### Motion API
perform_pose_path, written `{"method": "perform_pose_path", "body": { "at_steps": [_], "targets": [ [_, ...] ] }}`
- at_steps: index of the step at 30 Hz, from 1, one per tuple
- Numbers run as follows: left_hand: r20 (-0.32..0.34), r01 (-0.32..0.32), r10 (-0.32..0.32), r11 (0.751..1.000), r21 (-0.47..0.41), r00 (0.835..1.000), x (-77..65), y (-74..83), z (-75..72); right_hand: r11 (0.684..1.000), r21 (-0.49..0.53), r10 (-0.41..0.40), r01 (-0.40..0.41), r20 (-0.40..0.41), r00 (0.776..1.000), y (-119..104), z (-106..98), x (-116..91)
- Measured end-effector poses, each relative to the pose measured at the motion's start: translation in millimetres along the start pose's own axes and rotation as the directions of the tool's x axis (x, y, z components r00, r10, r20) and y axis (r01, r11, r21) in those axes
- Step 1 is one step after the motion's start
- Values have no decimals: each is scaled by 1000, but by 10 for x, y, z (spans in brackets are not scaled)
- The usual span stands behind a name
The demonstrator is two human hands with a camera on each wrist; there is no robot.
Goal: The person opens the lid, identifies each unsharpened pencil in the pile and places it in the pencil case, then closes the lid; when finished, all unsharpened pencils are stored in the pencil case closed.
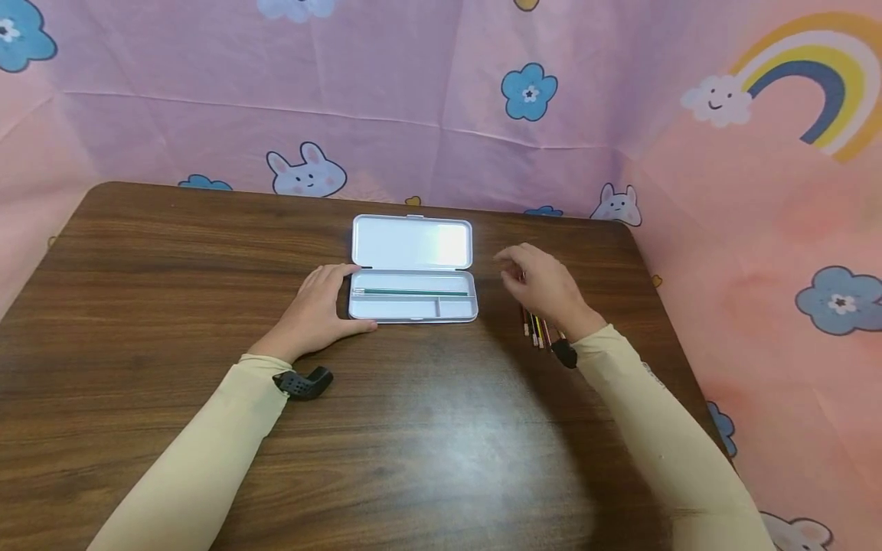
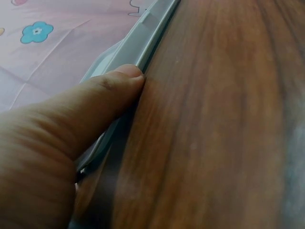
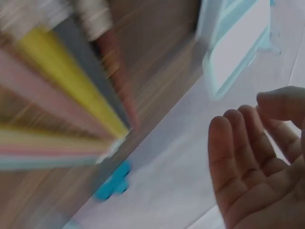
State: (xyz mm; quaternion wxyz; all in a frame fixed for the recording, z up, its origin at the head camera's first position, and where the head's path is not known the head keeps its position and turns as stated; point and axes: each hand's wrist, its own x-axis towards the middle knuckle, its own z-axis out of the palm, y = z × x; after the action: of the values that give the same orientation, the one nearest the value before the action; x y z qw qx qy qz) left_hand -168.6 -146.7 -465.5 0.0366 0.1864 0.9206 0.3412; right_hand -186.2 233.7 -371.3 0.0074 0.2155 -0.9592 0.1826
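Note:
A white pencil case (image 1: 396, 309) lies with its lid (image 1: 396, 241) folded back. One green pencil (image 1: 416, 292) rests in its long rear compartment. My left hand (image 1: 313, 306) holds the case's left end, thumb along the front edge and fingers near the hinge; in the left wrist view the thumb (image 2: 114, 88) touches the rim. To the right of the case, my right hand (image 1: 544, 283) hovers above several pencils (image 1: 534, 333). Its fingers are loosely bent and nothing is held in the right wrist view. The hand partly hides those pencils in the head view.
The brown wooden table (image 1: 172, 252) carries the case and the pencils. Behind it and along the right hangs a pink printed cloth (image 1: 400, 69). Each wrist bears a black device, one (image 1: 303, 383) on the left sleeve.

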Motion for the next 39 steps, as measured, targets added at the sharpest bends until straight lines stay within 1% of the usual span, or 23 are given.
{"method": "perform_pose_path", "body": {
  "at_steps": [3,5,8,13,17,19,22,28,31,33,35,39],
  "targets": [
    [1,-3,3,1000,-3,1000,-3,-1,-5,991,54,122,-122,11,992,245,-119,-148],
    [1,-4,4,1000,-5,1000,-4,-6,-5,976,95,195,-198,40,980,406,-176,-248],
    [0,-2,2,1000,-8,1000,-8,-14,-6,947,140,274,-288,107,956,612,-224,-402],
    [0,-1,1,1000,-8,1000,-8,-15,-6,889,217,353,-404,236,905,821,-216,-604],
    [-1,-2,2,1000,-9,1000,-8,-10,-8,837,298,365,-459,322,874,900,-148,-687],
    [-2,-3,3,1000,-8,1000,-7,-10,-6,820,318,368,-475,343,864,915,-121,-715],
    [-1,-5,5,1000,-8,1000,-6,-11,-4,809,330,376,-487,346,860,919,-93,-740],
    [-3,-11,11,1000,-9,1000,-3,-10,-4,830,298,375,-472,327,867,895,-95,-750],
    [-3,-11,11,1000,-9,1000,-2,-10,-5,835,280,384,-473,320,866,893,-91,-752],
    [-4,-10,10,1000,-9,1000,-1,-10,-5,839,278,381,-468,312,870,894,-89,-762],
    [-6,-9,9,1000,-8,1000,0,-12,-3,836,283,383,-469,310,870,893,-87,-775],
    [-4,-7,7,1000,-8,1000,-3,-14,0,826,286,392,-485,326,860,899,-96,-803]
  ]
}}
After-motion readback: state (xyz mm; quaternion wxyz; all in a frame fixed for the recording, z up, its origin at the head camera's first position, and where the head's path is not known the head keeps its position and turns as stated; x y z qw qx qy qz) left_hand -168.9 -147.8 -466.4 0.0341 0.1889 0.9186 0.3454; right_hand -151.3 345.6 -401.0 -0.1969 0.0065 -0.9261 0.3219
